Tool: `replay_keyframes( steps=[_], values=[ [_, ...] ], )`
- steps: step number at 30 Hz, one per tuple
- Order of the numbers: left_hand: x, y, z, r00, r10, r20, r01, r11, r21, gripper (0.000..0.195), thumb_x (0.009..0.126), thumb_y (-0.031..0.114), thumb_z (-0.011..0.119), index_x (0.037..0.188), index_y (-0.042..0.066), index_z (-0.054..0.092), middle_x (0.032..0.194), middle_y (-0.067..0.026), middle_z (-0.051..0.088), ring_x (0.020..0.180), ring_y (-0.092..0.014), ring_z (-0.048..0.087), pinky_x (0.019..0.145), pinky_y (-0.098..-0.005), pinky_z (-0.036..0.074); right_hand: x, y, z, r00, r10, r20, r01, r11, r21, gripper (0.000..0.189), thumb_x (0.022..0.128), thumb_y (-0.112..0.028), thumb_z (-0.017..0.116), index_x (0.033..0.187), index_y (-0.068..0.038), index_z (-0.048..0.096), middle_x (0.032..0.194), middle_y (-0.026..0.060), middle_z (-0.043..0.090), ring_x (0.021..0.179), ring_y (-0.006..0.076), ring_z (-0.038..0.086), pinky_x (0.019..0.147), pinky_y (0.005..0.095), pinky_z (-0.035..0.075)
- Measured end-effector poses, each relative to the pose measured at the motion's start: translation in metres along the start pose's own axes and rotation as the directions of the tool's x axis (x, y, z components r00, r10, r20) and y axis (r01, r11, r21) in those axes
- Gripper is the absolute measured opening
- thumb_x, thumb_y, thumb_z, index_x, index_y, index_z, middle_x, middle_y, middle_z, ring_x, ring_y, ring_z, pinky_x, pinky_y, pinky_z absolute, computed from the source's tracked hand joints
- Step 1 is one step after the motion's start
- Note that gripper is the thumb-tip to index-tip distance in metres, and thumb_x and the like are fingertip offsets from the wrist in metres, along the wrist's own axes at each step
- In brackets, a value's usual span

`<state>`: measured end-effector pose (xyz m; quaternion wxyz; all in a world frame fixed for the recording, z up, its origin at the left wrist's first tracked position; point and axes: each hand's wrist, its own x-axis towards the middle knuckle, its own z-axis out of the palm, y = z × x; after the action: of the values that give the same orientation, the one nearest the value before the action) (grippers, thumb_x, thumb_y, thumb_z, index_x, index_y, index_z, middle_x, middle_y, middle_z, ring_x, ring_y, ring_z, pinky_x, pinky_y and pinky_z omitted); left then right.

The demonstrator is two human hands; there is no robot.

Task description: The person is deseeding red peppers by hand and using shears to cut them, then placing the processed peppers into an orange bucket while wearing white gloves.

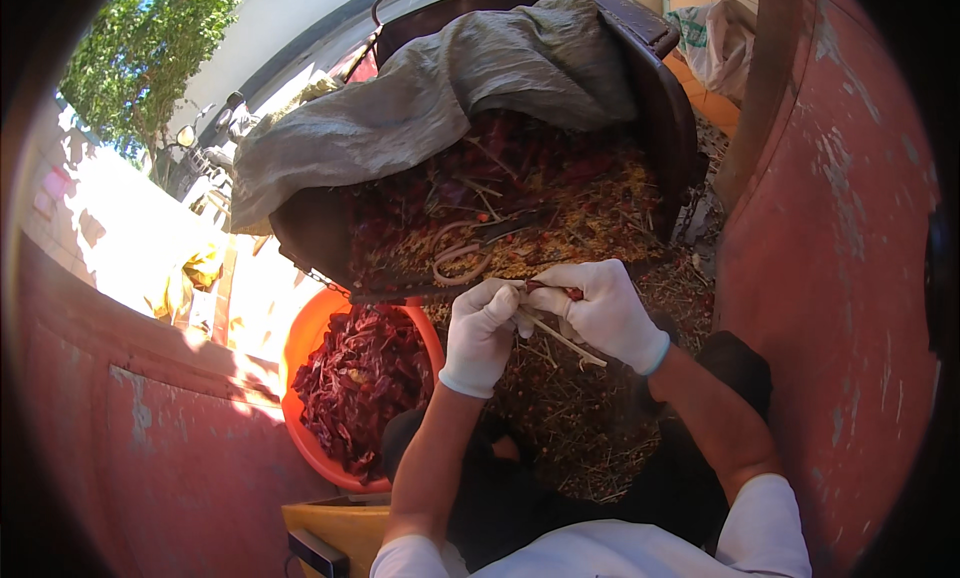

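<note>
Both my hands wear white gloves and meet in front of the open end of a dark cart bed. My left hand (484, 330) pinches a pale dry stem (566, 339) that slants down to the right. In the fingers of my right hand (607, 312) is a dark red dried chili piece (574, 294), close to my left fingertips. Just beyond, scissors with pink-wrapped handles (459, 267) lie on yellow seeds and stem bits in the cart bed (679, 120). An orange plastic basin (300, 428) full of dried red chili pieces (364, 390) stands to the left.
A grey woven sack (420, 113) drapes over the red heap in the cart. Stems and seeds litter the ground (592, 443) between my legs. Red panels with worn paint (840, 278) flank both sides. A yellow wooden piece of furniture (337, 529) stands at lower left, and a chain hangs by the basin.
</note>
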<state>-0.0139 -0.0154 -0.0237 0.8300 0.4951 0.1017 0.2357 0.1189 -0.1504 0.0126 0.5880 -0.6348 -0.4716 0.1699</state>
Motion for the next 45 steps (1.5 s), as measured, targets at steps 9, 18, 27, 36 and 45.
replay_keyframes(
  steps=[9,18,27,36,45],
  values=[
    [0.008,0.016,0.005,0.987,0.158,0.044,-0.162,0.979,0.126,0.036,0.099,0.031,0.065,0.108,-0.004,0.066,0.086,-0.0101,0.068,0.070,-0.016,0.061,0.066,-0.0295,0.050,0.004,0.001,-0.013,0.968,0.237,0.085,-0.251,0.934,0.253,0.022,0.097,-0.021,0.067,0.101,0.000,0.072,0.070,0.0067,0.067,0.052,0.0101,0.056,0.049,0.0278,0.043],
    [0.000,0.023,0.012,0.973,0.211,0.092,-0.230,0.857,0.461,0.046,0.095,0.033,0.071,0.119,-0.006,0.065,0.102,-0.0046,0.064,0.077,-0.009,0.059,0.070,-0.0240,0.048,0.004,-0.010,-0.012,0.855,0.322,0.405,-0.494,0.742,0.453,0.026,0.102,-0.024,0.059,0.095,-0.001,0.067,0.072,0.0003,0.060,0.047,0.0049,0.048,0.042,0.0224,0.037],
    [-0.009,0.029,0.026,0.990,0.137,-0.033,-0.101,0.852,0.514,0.028,0.101,0.025,0.061,0.095,-0.002,0.065,0.096,-0.0051,0.065,0.069,-0.007,0.055,0.060,-0.0209,0.044,0.001,-0.017,-0.005,0.909,0.212,0.358,-0.286,0.944,0.166,0.022,0.096,-0.021,0.066,0.091,-0.001,0.072,0.063,-0.0017,0.058,0.057,0.0059,0.052,0.052,0.0276,0.042],
    [0.000,0.014,0.010,0.972,-0.216,-0.097,0.233,0.945,0.230,0.030,0.102,0.028,0.058,0.088,0.002,0.065,0.070,-0.0012,0.054,0.058,-0.008,0.048,0.051,-0.0233,0.039,-0.007,0.012,-0.002,0.883,-0.307,0.355,0.464,0.689,-0.556,0.010,0.084,-0.014,0.070,0.078,-0.011,0.062,0.070,0.0071,0.062,0.065,0.0278,0.065,0.057,0.0398,0.051],
    [0.024,0.035,-0.022,0.917,0.078,-0.391,-0.047,0.995,0.090,0.027,0.103,0.026,0.060,0.103,0.000,0.066,0.073,-0.0011,0.058,0.057,-0.008,0.050,0.051,-0.0242,0.041,-0.019,-0.002,0.015,0.899,-0.380,0.218,0.418,0.892,-0.171,0.026,0.086,-0.030,0.075,0.088,-0.005,0.068,0.074,0.0100,0.067,0.068,0.0281,0.068,0.061,0.0374,0.051]
  ],
)
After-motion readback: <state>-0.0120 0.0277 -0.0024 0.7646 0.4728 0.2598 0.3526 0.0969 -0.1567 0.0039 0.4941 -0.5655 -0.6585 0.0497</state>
